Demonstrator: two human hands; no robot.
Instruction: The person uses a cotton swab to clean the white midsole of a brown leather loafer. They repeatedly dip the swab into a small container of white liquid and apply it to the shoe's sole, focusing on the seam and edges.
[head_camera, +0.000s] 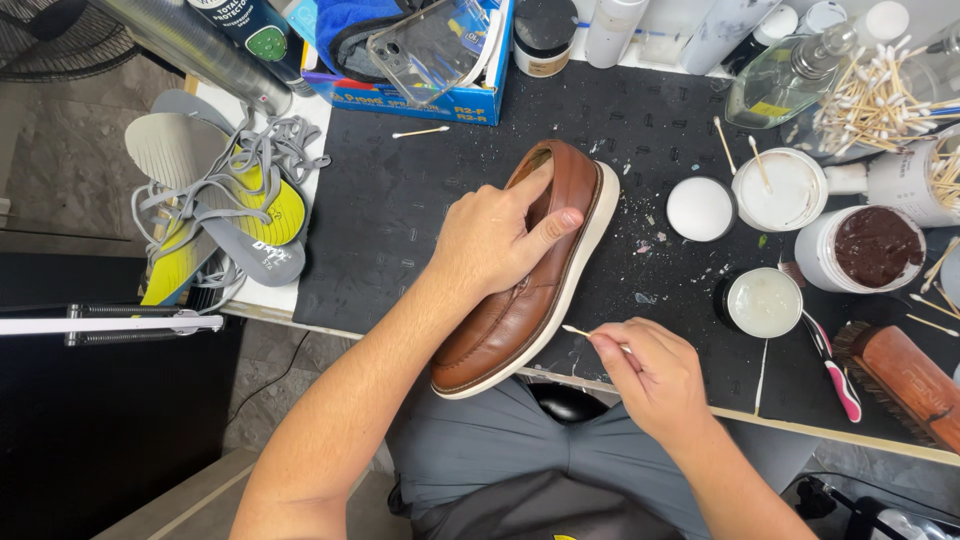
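1. A brown leather slip-on shoe with a white rubber sole (530, 290) is kept tilted on its side near the middle of the black work mat (400, 220), its toe hanging over the near edge, so that the sole edge is turned toward the right.
2. The shoe is steadied by the left hand (495, 235), which is closed around it, the thumb tucked into the opening and the fingers pressed on the upper.
3. A thin cotton swab (590, 335) is pinched between the fingertips of the right hand (655, 380), its tip brought just beside the white sole, seemingly for work along that edge.
4. Open jars are set within reach at the right: a white tub of dark brown paste (868, 248) and a small round tin of pale cream (763, 302).
5. A blue rectangular cardboard box (420, 95) is placed at the far edge, holding a clear phone case.
6. Grey-and-yellow insoles with grey laces (225, 200) are laid aside at the left.
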